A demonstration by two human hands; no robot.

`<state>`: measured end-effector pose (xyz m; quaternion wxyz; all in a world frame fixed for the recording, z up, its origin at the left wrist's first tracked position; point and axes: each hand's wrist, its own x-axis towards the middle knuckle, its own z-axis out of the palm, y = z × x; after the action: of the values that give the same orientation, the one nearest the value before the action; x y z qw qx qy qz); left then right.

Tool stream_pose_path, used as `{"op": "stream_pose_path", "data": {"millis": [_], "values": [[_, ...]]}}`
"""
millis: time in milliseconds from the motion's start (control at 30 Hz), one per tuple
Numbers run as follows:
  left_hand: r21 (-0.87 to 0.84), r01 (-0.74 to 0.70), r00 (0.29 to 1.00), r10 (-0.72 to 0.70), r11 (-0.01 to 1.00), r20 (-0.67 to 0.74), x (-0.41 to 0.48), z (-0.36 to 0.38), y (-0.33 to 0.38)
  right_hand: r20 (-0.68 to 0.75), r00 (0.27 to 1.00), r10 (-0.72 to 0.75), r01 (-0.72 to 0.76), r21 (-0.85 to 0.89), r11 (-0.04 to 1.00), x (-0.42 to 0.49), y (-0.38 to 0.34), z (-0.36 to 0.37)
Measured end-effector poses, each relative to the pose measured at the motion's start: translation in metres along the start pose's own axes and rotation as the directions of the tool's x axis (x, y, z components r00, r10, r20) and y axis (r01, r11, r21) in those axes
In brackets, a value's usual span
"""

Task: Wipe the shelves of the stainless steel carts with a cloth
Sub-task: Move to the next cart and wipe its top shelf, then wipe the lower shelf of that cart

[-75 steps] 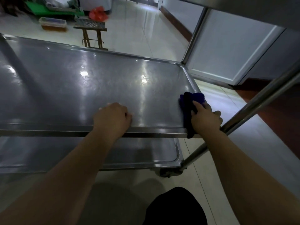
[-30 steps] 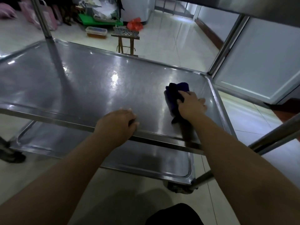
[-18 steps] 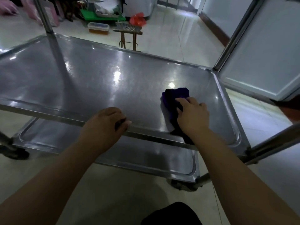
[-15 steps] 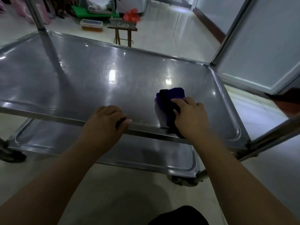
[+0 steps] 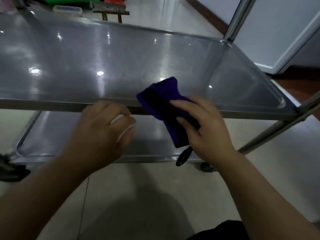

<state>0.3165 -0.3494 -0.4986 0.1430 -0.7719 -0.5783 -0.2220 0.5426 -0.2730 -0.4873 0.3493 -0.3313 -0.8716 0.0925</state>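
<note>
The stainless steel cart's middle shelf fills the upper half of the view, with the lower shelf beneath it. My right hand grips a folded purple cloth over the shelf's front rail, right of centre. The cloth's upper end overlaps the shelf surface, and a black loop hangs from its lower end. My left hand hovers just in front of the rail with loosely curled fingers and holds nothing.
A cart post rises at the far right corner and a slanted post runs at the near right. A caster sits under the lower shelf. A wooden stool and a plastic box stand beyond the cart. A white panel stands at right.
My right hand drew the cloth leftward and back from the right part of the shelf to its front rail. My left hand let go of the rail and pulled back.
</note>
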Motion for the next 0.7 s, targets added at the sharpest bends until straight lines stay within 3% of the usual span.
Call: {"op": "stream_pose_path", "data": {"millis": [167,300,433,600,700], "values": [[0.000,-0.061,0.969,0.059,0.998,0.241,-0.073,-0.009,-0.053,0.117,0.976,-0.184,0.182,0.026,0.983,-0.012,-0.046,0.046],[-0.026,0.099,0.919,-0.081,0.995,0.386,-0.129,-0.001,-0.099,0.280,0.932,-0.231,0.237,0.014,0.971,-0.012,-0.066,0.101],[-0.032,0.349,0.873,-0.312,0.937,0.375,-0.172,0.022,-0.151,0.389,0.907,-0.163,0.162,0.034,0.986,-0.012,-0.074,0.177],[-0.005,0.501,0.810,-0.467,0.866,0.356,-0.207,0.043,-0.195,0.480,0.877,0.007,0.012,-0.036,0.999,-0.005,-0.079,0.270],[-0.009,0.573,0.794,-0.553,0.819,0.252,-0.224,0.045,-0.208,0.507,0.856,0.104,-0.095,-0.045,0.994,0.001,-0.087,0.314]]}}
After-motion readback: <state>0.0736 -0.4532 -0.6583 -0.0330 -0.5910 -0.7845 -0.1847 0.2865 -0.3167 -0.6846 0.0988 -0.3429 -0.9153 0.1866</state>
